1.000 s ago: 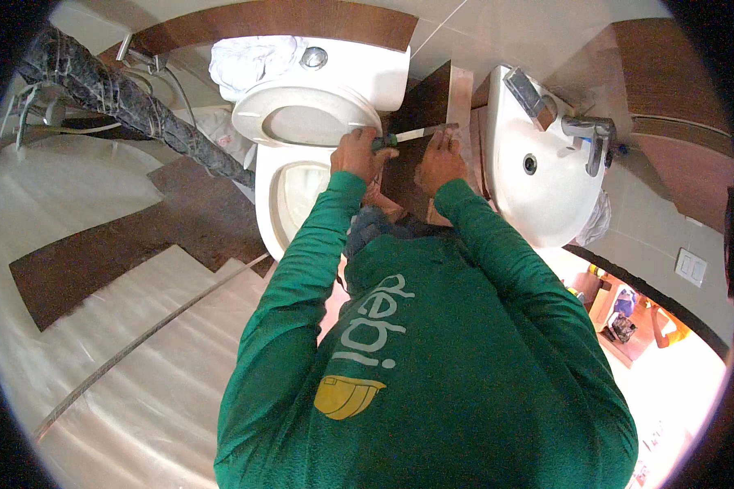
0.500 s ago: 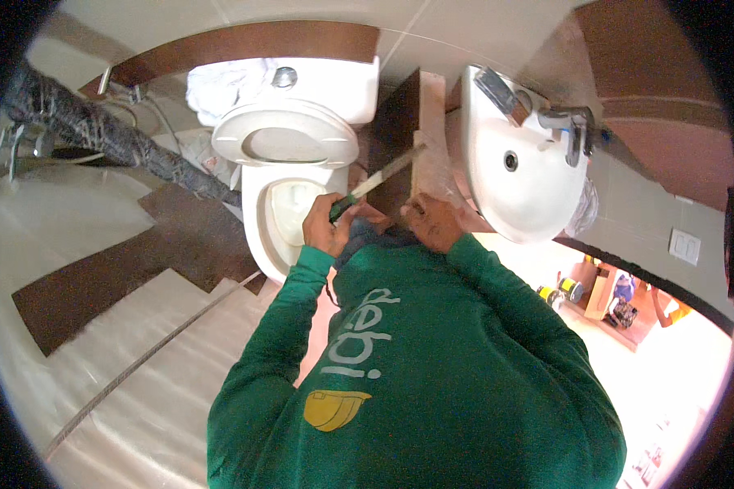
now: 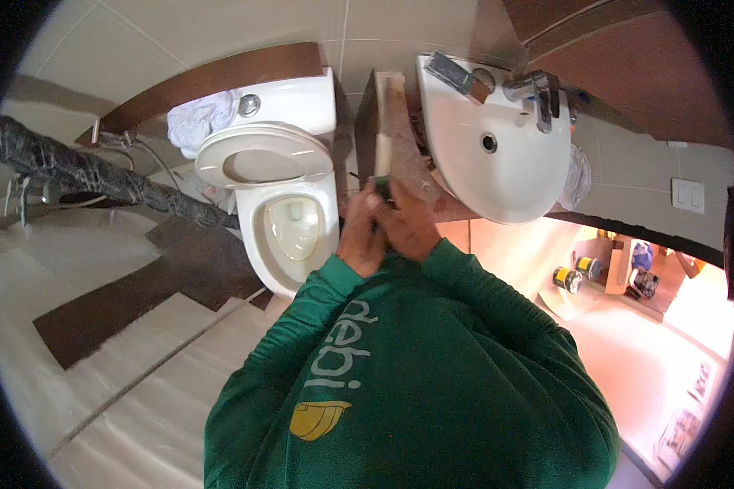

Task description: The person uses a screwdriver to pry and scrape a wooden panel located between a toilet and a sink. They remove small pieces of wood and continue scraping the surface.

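My two hands are together in front of my chest, close to the near end of an upright partition (image 3: 366, 114) between toilet and basin. They close around a long narrow hand tool with a dark green handle (image 3: 382, 187) and a pale, straight shaft (image 3: 382, 155). The shaft points away from me, along the partition's pale, rough edge (image 3: 395, 106). My left hand (image 3: 362, 236) wraps the handle from the left. From the other side my right hand (image 3: 409, 222) presses against it, slightly blurred. The tool's exact kind cannot be made out.
Left stands a white toilet (image 3: 253, 236), lid raised, with a white cloth (image 3: 200, 121) on its tank. A washbasin (image 3: 506, 183) on the right carries a flat grey-and-brown tool (image 3: 457, 77). A plastic-wrapped pipe (image 3: 98, 175) crosses the left side. Paint cans (image 3: 568, 279) stand beyond the doorway.
The tool has swung from slanting rightward to pointing straight away from me. My right hand has left the partition's edge and joined my left at the handle. The view has shifted rightward.
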A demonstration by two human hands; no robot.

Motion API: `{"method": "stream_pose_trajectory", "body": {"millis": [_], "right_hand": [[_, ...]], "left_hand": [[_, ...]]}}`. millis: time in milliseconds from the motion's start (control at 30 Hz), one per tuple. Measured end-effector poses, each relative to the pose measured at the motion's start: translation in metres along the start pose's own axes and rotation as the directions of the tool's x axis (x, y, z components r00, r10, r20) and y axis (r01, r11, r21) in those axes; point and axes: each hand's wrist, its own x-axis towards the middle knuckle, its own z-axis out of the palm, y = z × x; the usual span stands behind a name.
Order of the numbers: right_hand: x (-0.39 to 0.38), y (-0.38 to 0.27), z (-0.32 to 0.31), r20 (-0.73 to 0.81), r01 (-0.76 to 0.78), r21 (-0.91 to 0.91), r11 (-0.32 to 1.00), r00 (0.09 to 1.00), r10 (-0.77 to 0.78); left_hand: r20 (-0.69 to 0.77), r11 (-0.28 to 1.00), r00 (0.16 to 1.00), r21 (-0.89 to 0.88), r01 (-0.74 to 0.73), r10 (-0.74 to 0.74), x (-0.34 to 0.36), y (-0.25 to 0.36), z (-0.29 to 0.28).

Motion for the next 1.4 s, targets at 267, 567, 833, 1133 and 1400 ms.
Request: {"method": "stream_pose_trajectory", "body": {"millis": [267, 567, 833, 1133, 1400], "right_hand": [[-0.02, 0.093, -0.008, -0.21, 0.023, -0.304, 0.952, 0.974, -0.09], [0.001, 0.135, -0.003, -0.148, -0.1, -0.547, 0.831, 0.989, 0.022], [0.002, 0.164, 0.001, -0.184, -0.041, -0.708, 0.705, 0.975, -0.127], [0.003, 0.165, 0.007, -0.23, -0.045, -0.678, 0.734, 0.961, -0.154], [0.003, 0.168, 0.008, -0.198, -0.061, -0.714, 0.698, 0.973, -0.117]], "left_hand": [[0.058, 0.98, 0.981, 0.083, 0.18, -0.185, 0.008, -0.046, -0.011], [0.025, 0.614, 0.778, -0.598, 0.515, -0.627, 0.111, -0.169, 0.008], [-0.082, 0.573, 0.661, -0.584, 0.574, -0.746, 0.128, -0.177, 0.033], [-0.145, 0.608, 0.63, -0.492, 0.623, -0.763, 0.138, -0.172, 0.038], [-0.116, 0.596, 0.647, -0.534, 0.599, -0.754, 0.148, -0.173, 0.034]]}}
